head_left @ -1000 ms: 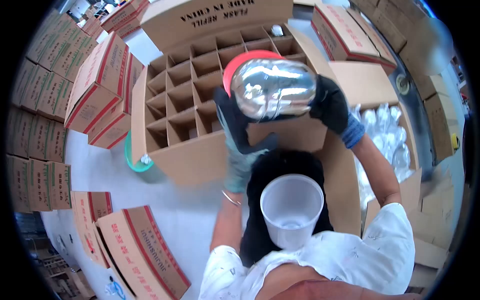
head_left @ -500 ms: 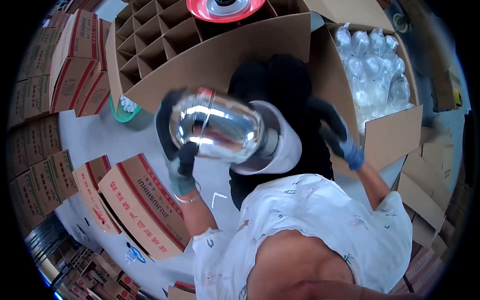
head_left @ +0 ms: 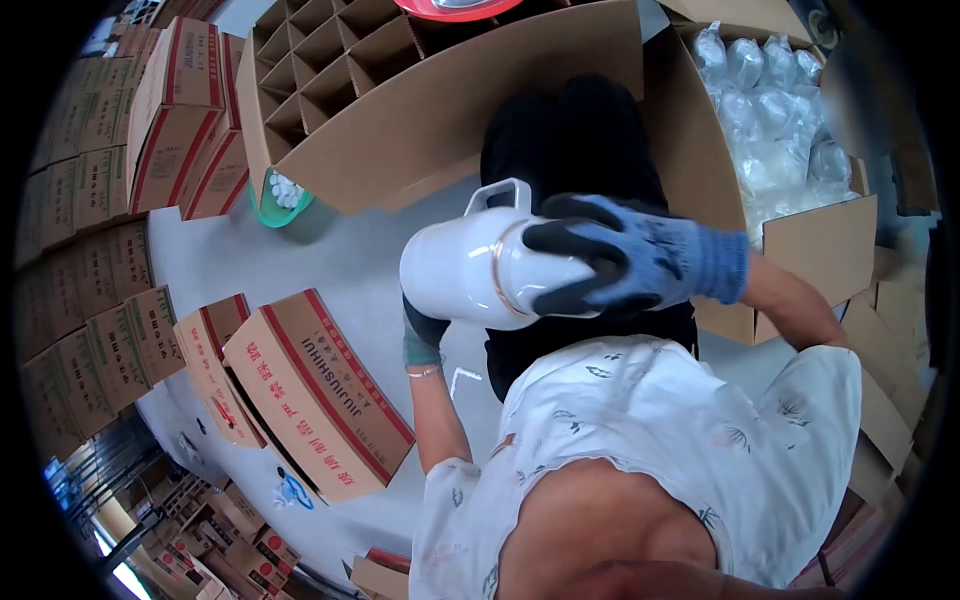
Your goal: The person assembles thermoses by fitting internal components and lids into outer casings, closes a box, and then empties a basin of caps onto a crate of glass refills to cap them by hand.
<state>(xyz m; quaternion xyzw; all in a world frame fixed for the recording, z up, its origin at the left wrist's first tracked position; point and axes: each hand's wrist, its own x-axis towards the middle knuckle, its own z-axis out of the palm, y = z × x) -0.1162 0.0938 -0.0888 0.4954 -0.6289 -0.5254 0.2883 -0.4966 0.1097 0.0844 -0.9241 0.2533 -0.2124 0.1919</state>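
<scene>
A glossy white jug point(head_left: 455, 265) with a loop handle point(head_left: 505, 188) and a thin gold ring lies sideways above my lap. My right hand point(head_left: 625, 260), in a blue and black work glove, is wrapped round its narrower right end. Beneath the jug's left end is my left hand point(head_left: 425, 338), in a grey-green and black glove; its fingers are mostly hidden by the jug, which it supports.
A divided carton point(head_left: 450, 130) stands ahead, bearing a red round item point(head_left: 460, 8). Bagged clear items point(head_left: 770, 120) fill an open carton at right. A green basin point(head_left: 275, 215) holds small white pieces. Printed boxes point(head_left: 320, 395) stand at left.
The silver glass liner my left hand held is out of sight. The white jug has turned sideways in my hands. My right hand has moved left onto it; my left hand is now underneath.
</scene>
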